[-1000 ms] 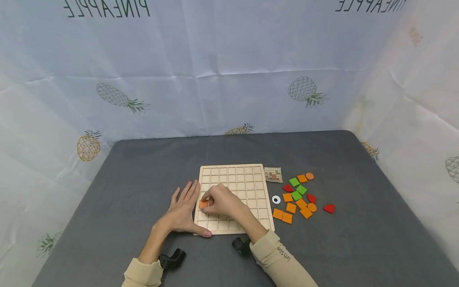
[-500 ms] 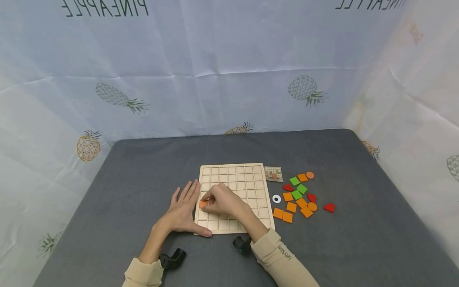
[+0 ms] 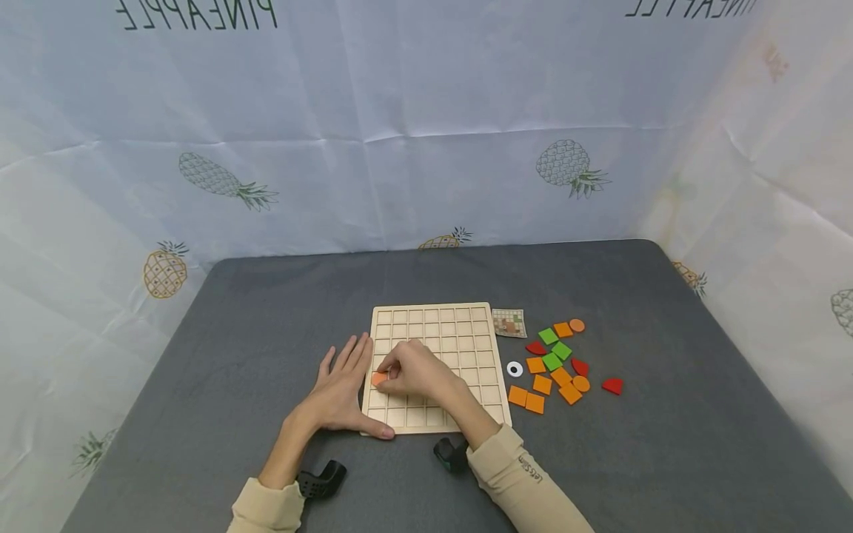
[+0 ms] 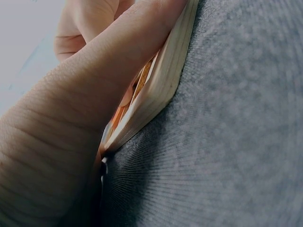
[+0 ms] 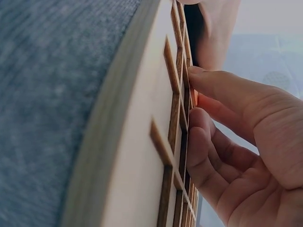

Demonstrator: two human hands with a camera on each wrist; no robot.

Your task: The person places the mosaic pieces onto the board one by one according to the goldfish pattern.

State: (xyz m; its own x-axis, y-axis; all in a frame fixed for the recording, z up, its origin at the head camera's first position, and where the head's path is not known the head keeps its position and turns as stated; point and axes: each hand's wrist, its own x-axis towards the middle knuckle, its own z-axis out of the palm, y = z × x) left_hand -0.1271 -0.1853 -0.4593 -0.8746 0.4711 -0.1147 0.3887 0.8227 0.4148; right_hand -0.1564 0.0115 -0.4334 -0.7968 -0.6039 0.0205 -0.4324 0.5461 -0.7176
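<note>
my right hand (image 3: 418, 371): thumb and forefinger pinching the orange tile (image 3: 379, 379) by opposite sides.
tile spot: on the board's leftmost column, toward the near end.
my left hand (image 3: 341, 392): fingers straight, spread along the board's left edge; thumb at the near edge, by the corner.
board (image 3: 460, 344): pale wood, gridded, flat on the grey table (image 3: 666, 459).
right of board: card (image 3: 509, 323) just beside; then white ring (image 3: 514, 369), loose orange, green, red pieces (image 3: 561, 351).
</note>
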